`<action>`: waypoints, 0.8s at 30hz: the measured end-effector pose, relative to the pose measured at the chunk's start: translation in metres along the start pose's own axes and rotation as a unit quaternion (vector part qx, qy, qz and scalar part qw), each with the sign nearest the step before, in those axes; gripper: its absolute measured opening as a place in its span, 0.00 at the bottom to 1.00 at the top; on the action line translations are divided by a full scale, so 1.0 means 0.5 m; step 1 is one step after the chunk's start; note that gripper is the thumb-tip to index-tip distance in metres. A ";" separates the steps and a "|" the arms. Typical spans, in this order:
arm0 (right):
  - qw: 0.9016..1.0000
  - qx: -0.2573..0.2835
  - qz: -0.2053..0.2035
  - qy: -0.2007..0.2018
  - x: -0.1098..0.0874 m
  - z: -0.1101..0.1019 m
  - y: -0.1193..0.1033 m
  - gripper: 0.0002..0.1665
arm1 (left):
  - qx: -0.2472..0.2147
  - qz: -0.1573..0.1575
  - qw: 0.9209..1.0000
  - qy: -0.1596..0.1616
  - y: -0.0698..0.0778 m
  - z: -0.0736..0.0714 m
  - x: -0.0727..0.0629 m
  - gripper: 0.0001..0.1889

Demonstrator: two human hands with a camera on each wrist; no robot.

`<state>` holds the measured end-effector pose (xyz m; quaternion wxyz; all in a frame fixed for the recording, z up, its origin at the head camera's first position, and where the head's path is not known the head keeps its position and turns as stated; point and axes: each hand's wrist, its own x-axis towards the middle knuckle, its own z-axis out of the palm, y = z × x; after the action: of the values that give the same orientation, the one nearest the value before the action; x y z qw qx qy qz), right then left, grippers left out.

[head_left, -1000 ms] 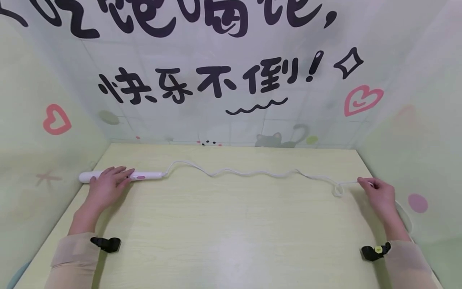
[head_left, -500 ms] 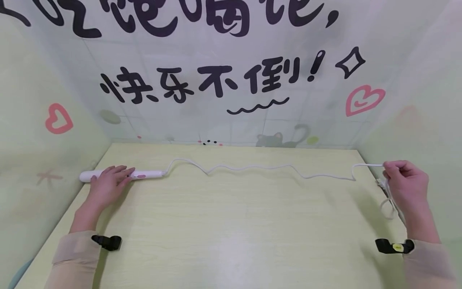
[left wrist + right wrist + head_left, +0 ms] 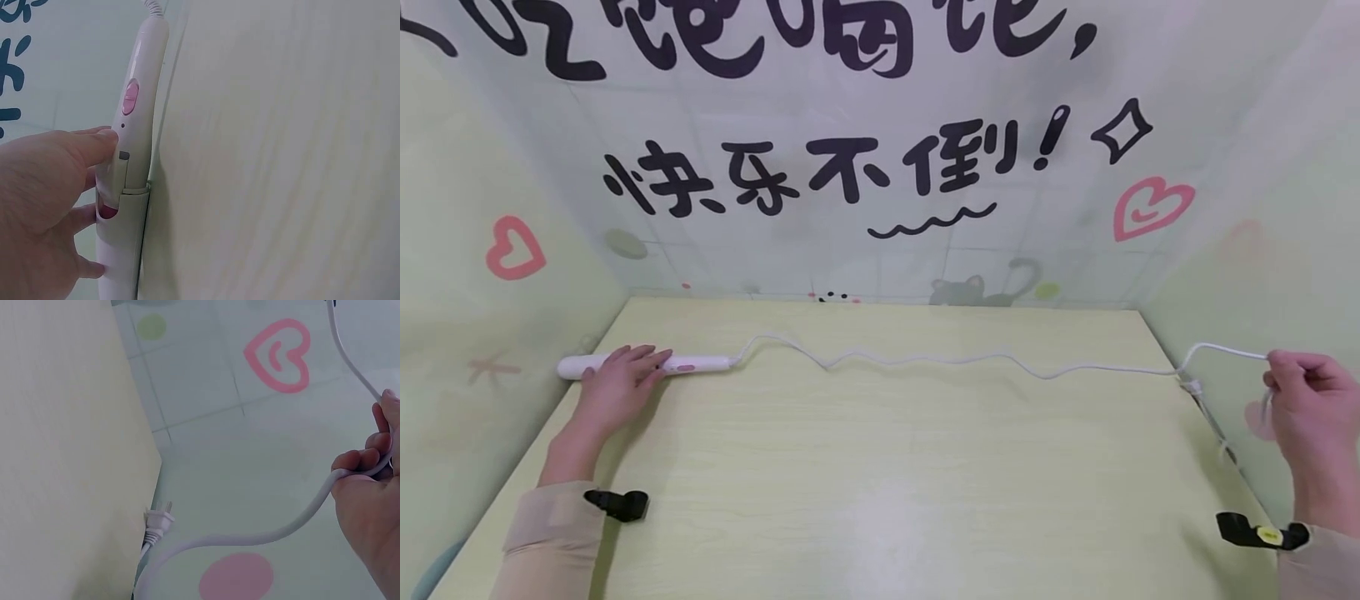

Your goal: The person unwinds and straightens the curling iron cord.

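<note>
A white hair straightener (image 3: 703,363) with a pink switch lies at the table's left end, a cover over its far-left part. My left hand (image 3: 617,396) rests on its middle, fingers stretched over it; the left wrist view shows the fingertips (image 3: 94,269) against the straightener (image 3: 140,94). From its right end a wavy white cord (image 3: 917,360) runs across the table. Beyond the right edge, my right hand (image 3: 1315,412) grips this cord, raised off the table. In the right wrist view, the cord (image 3: 250,539) passes through curled fingers (image 3: 356,460).
A two-pin plug (image 3: 159,519) sits at the table's right edge, with cord hanging beside it. The pale wooden table (image 3: 880,467) has printed wall panels at the back, left and right. Both wrists carry black straps with cameras (image 3: 617,504).
My right hand has moved right, past the table's edge, drawing the cord longer and straighter. The small loop in the cord is gone. The left hand stays on the straightener.
</note>
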<state>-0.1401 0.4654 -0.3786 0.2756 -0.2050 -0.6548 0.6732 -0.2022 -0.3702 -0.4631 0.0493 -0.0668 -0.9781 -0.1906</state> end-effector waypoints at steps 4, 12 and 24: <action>0.999 -0.033 0.021 0.017 -0.002 -0.009 -0.003 0.09 | -0.003 -0.006 1.000 -0.001 -0.003 -0.002 -0.004 0.23; 0.976 -0.156 -0.099 -0.113 -0.019 0.061 0.037 0.08 | 0.002 -0.005 1.000 0.007 -0.004 -0.005 -0.001 0.22; 0.851 -0.268 -0.273 -0.361 -0.101 0.139 0.138 0.06 | 0.008 -0.006 1.000 0.001 0.001 -0.004 0.001 0.23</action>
<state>-0.1527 0.3804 -0.4473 0.1268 0.1731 -0.8929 0.3959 -0.2025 -0.3705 -0.4611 0.0496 -0.0608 -0.9800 -0.1830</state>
